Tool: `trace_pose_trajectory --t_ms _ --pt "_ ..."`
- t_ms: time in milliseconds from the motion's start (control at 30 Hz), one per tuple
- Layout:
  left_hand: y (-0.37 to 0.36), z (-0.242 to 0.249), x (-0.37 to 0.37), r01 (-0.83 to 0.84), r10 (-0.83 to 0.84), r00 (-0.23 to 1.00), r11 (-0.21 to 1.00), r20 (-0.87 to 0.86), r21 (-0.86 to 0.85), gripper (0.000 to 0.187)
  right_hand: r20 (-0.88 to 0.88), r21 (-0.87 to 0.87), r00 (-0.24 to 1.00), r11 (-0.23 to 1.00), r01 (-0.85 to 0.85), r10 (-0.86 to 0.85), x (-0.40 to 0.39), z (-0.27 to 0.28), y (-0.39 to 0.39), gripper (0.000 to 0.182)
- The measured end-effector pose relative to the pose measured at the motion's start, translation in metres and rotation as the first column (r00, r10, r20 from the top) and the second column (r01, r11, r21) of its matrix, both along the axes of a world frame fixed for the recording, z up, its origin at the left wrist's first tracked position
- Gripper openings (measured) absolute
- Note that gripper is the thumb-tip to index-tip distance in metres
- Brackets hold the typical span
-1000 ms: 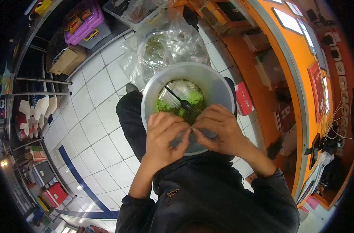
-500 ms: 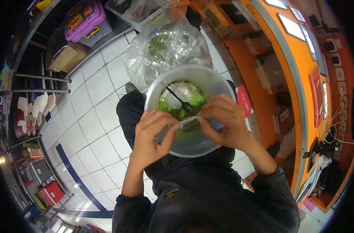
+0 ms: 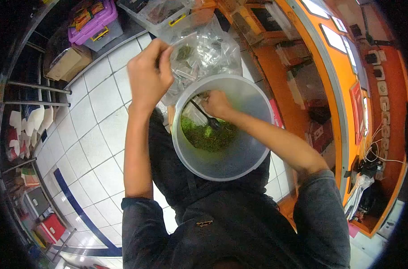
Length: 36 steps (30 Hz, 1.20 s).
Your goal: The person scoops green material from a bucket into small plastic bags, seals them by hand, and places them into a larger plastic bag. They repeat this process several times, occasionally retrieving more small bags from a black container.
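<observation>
A translucent round tub point(image 3: 251, 154) stands between the person's legs, with chopped green material point(image 3: 210, 140) at its bottom. In it a black spoon point(image 3: 211, 121) lies slanted beside clear plastic packets point(image 3: 192, 114). My right hand point(image 3: 216, 106) reaches inside the tub at the packets, its fingers closed; what they grip is too small to tell. Raised at the left, my left hand point(image 3: 151, 74) is closed in a pinch beside a large clear plastic bag point(image 3: 208, 51); anything between its fingertips cannot be made out. Small packets, some with green inside, fill this bag.
White floor tiles point(image 3: 98, 121) extend to the left. A purple-lidded box point(image 3: 92, 27) and an open cardboard box point(image 3: 69, 64) stand at the upper left. An orange counter point(image 3: 331, 89) runs along the right. Metal rack bars point(image 3: 38, 85) jut in from the left.
Both hands have parted from the small clear plastic piece they held together over the tub. My left hand has risen toward the large bag; my right hand has gone down into the tub.
</observation>
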<state>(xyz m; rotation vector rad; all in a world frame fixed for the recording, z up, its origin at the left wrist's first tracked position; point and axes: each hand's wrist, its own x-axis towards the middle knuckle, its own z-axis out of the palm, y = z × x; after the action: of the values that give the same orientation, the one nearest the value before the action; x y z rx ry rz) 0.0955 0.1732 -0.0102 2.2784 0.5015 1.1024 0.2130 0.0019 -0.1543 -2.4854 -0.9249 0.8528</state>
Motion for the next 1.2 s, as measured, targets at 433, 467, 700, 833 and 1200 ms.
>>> trace_pose_trajectory --t_ms 433,467,700,833,1200 --pt "0.009 -0.048 0.012 0.066 -0.082 0.993 0.982 -0.085 -0.175 0.029 -0.017 0.095 0.985 0.981 0.17 -0.169 -0.013 -0.016 0.002 0.023" --pt "0.001 -0.041 0.001 0.066 -0.065 0.998 0.967 0.012 -0.247 0.029 -0.024 0.146 0.988 0.977 0.155 -0.153 -0.012 -0.012 -0.001 0.021" --pt "-0.065 0.004 -0.061 0.359 -0.353 0.933 0.905 0.069 -0.226 0.032 0.099 0.441 0.957 0.851 -0.287 0.272 -0.017 0.131 -0.057 0.014" --pt "-0.087 0.029 -0.064 0.445 -0.543 0.838 0.74 -0.058 -0.505 0.037 0.146 0.534 0.879 0.712 -0.457 0.454 -0.017 0.191 -0.093 0.016" --pt "-0.115 0.018 -0.06 0.249 -0.721 0.693 0.198 0.031 -0.948 0.015 -0.001 0.502 0.959 0.83 -0.245 0.284 -0.006 0.208 -0.144 0.017"
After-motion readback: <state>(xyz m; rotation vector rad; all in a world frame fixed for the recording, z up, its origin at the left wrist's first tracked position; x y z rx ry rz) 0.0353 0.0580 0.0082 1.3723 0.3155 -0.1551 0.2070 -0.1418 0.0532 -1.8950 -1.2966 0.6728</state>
